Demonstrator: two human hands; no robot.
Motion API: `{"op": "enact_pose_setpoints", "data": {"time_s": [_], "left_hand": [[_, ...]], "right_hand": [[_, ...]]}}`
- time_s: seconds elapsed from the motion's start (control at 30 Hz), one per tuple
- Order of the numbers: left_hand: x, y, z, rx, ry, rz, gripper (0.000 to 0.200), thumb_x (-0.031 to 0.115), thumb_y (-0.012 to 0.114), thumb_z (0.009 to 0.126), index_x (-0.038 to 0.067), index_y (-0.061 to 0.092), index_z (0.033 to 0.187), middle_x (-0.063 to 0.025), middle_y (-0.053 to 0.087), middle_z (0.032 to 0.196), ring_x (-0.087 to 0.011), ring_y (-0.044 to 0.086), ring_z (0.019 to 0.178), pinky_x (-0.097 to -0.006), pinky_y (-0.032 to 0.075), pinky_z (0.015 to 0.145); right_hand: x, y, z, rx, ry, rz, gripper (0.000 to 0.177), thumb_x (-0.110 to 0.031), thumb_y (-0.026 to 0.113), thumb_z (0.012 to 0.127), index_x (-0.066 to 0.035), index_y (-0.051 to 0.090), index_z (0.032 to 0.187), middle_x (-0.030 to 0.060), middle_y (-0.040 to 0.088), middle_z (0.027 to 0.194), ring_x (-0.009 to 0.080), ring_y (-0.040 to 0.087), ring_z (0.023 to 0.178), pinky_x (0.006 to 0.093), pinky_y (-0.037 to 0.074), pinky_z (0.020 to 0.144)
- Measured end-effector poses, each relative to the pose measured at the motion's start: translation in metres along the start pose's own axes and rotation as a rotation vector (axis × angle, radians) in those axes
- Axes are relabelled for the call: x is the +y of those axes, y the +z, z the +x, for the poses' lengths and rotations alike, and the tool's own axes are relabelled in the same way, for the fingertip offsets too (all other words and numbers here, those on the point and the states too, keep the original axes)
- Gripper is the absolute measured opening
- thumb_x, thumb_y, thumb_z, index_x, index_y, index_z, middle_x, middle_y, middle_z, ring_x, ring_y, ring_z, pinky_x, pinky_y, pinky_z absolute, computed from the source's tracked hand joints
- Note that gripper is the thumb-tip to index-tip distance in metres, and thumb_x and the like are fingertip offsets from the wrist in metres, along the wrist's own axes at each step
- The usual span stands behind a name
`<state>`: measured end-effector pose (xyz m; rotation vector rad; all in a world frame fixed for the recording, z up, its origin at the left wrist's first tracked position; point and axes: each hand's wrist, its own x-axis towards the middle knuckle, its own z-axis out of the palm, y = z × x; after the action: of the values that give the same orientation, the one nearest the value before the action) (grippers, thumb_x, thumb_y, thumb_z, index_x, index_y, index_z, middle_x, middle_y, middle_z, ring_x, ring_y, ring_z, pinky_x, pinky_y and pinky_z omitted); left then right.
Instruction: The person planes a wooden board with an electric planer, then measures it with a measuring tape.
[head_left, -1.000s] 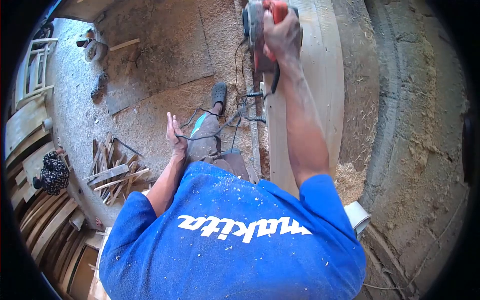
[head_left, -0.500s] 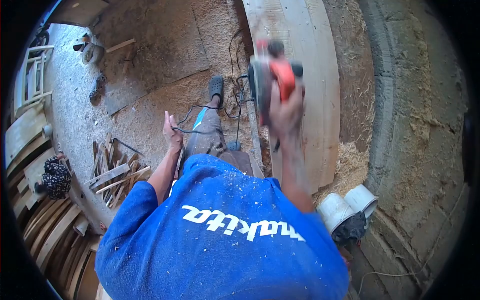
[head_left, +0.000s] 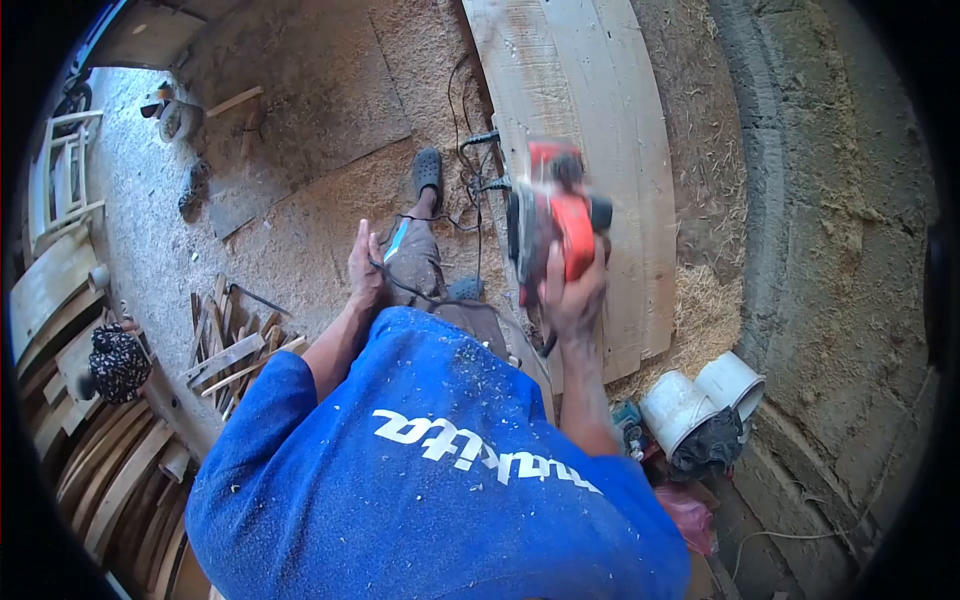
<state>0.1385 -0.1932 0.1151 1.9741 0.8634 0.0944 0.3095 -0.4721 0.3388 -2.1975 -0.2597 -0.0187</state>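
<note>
My right hand (head_left: 577,300) is wrapped round the handle of a red and black electric planer (head_left: 572,235), whose front is blurred by motion. The planer is over the near part of a wide pale wooden board (head_left: 635,200). Off to the left, my left hand (head_left: 366,272) is raised beside my leg, its fingers pointing upward. A dark power cord (head_left: 408,290) loops through this hand and runs across my lap toward the planer. Part of the left hand's grip is hidden.
Two clamps (head_left: 480,138) stick out at the board's left edge. White buckets (head_left: 675,408) stand behind my right elbow. Wood scraps (head_left: 228,350) and stacked planks (head_left: 115,480) lie to the left, near another person (head_left: 118,362). Shavings (head_left: 705,320) cover the ground.
The planer and my right hand have come back toward my body along the board. My left hand has shifted slightly right, and the cord now hangs across my lap.
</note>
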Motion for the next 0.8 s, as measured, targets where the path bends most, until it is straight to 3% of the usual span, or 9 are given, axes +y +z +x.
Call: {"op": "enact_pose_setpoints", "data": {"time_s": [0.03,0.07,0.13,0.23,0.33,0.4,0.43,0.67,0.8], "left_hand": [[-0.007,-0.005,0.003,0.032,-0.07,-0.027,0.048,0.028,0.046,0.109,0.0,0.047,0.148,-0.0248,0.054,0.145,-0.037,0.055,0.133,-0.0407,0.045,0.109],[-0.01,-0.01,0.007,0.032,-0.071,-0.026,0.048,0.028,0.046,0.109,0.0,0.047,0.148,-0.0248,0.054,0.145,-0.037,0.055,0.133,-0.0407,0.045,0.109],[-0.014,-0.021,0.012,0.118,-0.059,0.096,0.047,0.027,0.047,0.109,-0.001,0.049,0.146,-0.0253,0.055,0.144,-0.0359,0.056,0.133,-0.0398,0.045,0.108],[-0.032,-0.028,0.016,0.155,-0.022,0.073,0.047,0.025,0.049,0.108,-0.004,0.048,0.146,-0.027,0.055,0.144,-0.0367,0.055,0.133,-0.0399,0.044,0.109],[-0.034,-0.03,0.021,0.177,-0.013,0.069,0.047,0.022,0.049,0.108,-0.005,0.047,0.146,-0.0277,0.055,0.144,-0.0368,0.054,0.135,-0.0398,0.043,0.111],[-0.024,-0.028,0.024,0.201,-0.001,0.02,0.046,0.021,0.048,0.109,-0.005,0.046,0.147,-0.0272,0.053,0.146,-0.0346,0.052,0.137,-0.0392,0.042,0.112],[-0.023,-0.028,0.025,0.201,-0.02,0.014,0.046,0.018,0.047,0.109,-0.004,0.045,0.148,-0.0268,0.051,0.148,-0.0335,0.052,0.138,-0.0391,0.041,0.113],[0.017,-0.034,0.045,0.122,-0.114,-0.11,0.046,0.018,0.043,0.109,-0.002,0.042,0.151,-0.0232,0.048,0.153,-0.0326,0.053,0.137,-0.0369,0.042,0.113],[-0.002,-0.034,0.047,0.165,-0.153,-0.055,0.048,0.024,0.045,0.109,-0.003,0.045,0.149,-0.0238,0.052,0.149,-0.0309,0.054,0.135,-0.037,0.042,0.112]], "right_hand": [[0.003,0.009,0.027,-0.027,0.039,0.012,0.03,-0.022,0.065,0.097,0.001,0.057,0.115,0.0132,0.061,0.083,0.0234,0.062,0.06,0.0381,0.049,0.056],[-0.01,0.016,0.061,0.021,-0.122,-0.064,0.041,-0.024,0.067,0.093,0.004,0.058,0.122,0.0226,0.067,0.098,0.0397,0.067,0.086,0.0488,0.052,0.078],[-0.013,0.039,0.115,0.027,-0.114,-0.098,0.043,-0.024,0.066,0.091,0.004,0.058,0.123,0.0267,0.069,0.098,0.0458,0.068,0.088,0.0521,0.053,0.077],[-0.013,0.081,0.195,0.127,-0.243,-0.063,0.039,-0.026,0.067,0.091,0.006,0.06,0.112,0.0284,0.069,0.094,0.0459,0.069,0.088,0.0514,0.055,0.077],[-0.042,0.102,0.264,0.053,-0.24,-0.001,0.037,-0.026,0.064,0.091,0.006,0.06,0.11,0.029,0.069,0.094,0.0447,0.07,0.086,0.0507,0.056,0.075],[-0.047,0.123,0.308,0.091,-0.244,0.021,0.037,-0.03,0.067,0.09,0.001,0.066,0.111,0.0251,0.072,0.095,0.0436,0.07,0.092,0.0481,0.056,0.083],[-0.05,0.137,0.33,0.124,-0.278,0.078,0.035,-0.028,0.063,0.091,0.003,0.063,0.108,0.0281,0.07,0.093,0.0448,0.071,0.089,0.0512,0.056,0.075],[-0.041,0.138,0.341,0.06,-0.306,0.026,0.038,-0.029,0.063,0.091,0.004,0.062,0.11,0.0282,0.07,0.093,0.0453,0.071,0.089,0.051,0.056,0.077],[-0.045,0.136,0.341,0.027,-0.349,-0.014,0.039,-0.029,0.063,0.091,0.004,0.062,0.112,0.0282,0.07,0.093,0.0456,0.07,0.089,0.0508,0.056,0.079]]}}
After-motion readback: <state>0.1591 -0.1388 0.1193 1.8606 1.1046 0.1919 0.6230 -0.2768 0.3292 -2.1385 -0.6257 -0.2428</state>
